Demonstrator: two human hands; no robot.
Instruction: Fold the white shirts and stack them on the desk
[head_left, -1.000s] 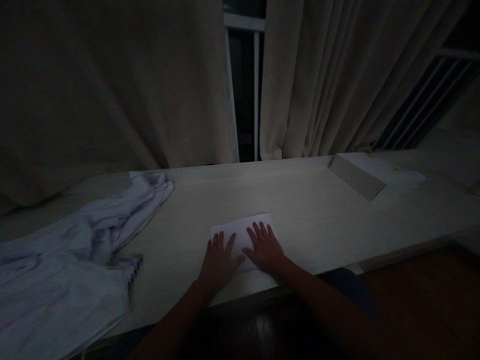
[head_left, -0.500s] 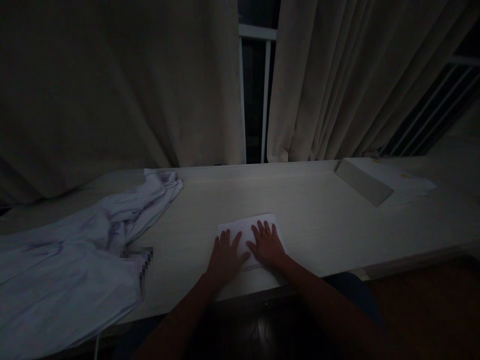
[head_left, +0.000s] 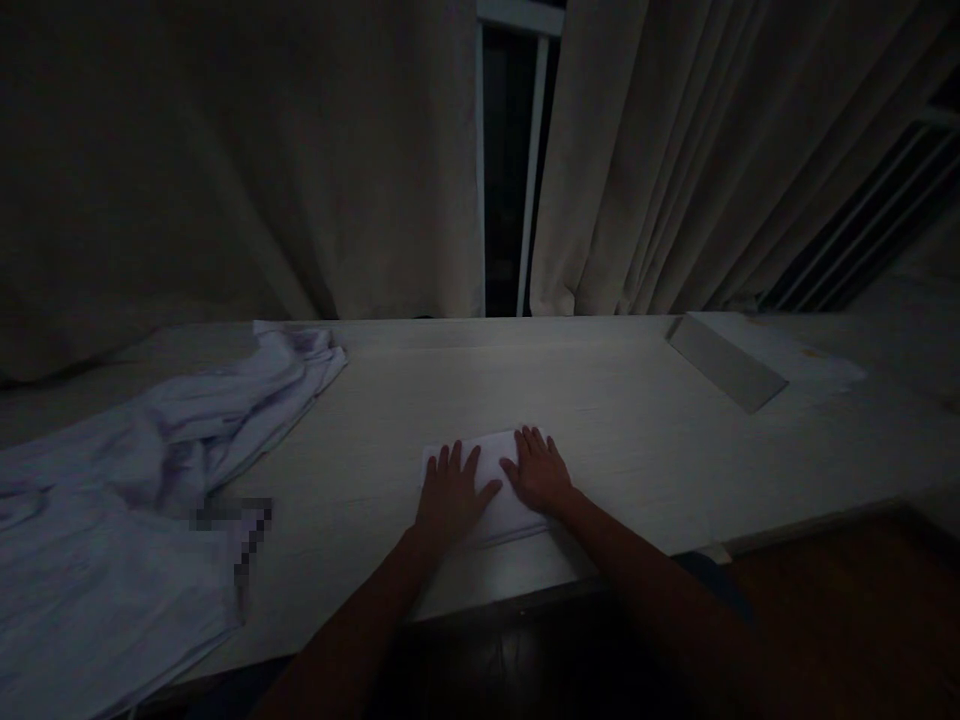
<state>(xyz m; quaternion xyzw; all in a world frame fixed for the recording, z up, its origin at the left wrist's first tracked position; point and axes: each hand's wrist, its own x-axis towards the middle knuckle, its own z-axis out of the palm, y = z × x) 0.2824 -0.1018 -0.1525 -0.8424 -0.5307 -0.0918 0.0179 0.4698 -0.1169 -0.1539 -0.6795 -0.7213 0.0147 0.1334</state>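
Note:
A white folded cloth [head_left: 491, 508] lies flat on the pale tabletop [head_left: 450, 390], near its front edge. My left hand [head_left: 451, 492] rests palm down over the cloth's left part, fingers spread. On its right part lies my right hand [head_left: 538, 470], also flat, with the thumb held apart and the fingertips close to the far edge. Between the two thumbs a strip of the cloth shows. Both palms hide much of it, and the dim light leaves its exact kind unclear.
A heap of crumpled whitish garments [head_left: 112, 560] covers the table's left side. An open white box or folder [head_left: 727, 360] sits at the back right with a sheet beside it. Beige curtains [head_left: 375, 180] hang behind the table, parted at a dark window [head_left: 504, 170].
My right hand has slid slightly toward the cloth's far right corner, and my left hand has shifted a little on the cloth. The camera view has turned slightly.

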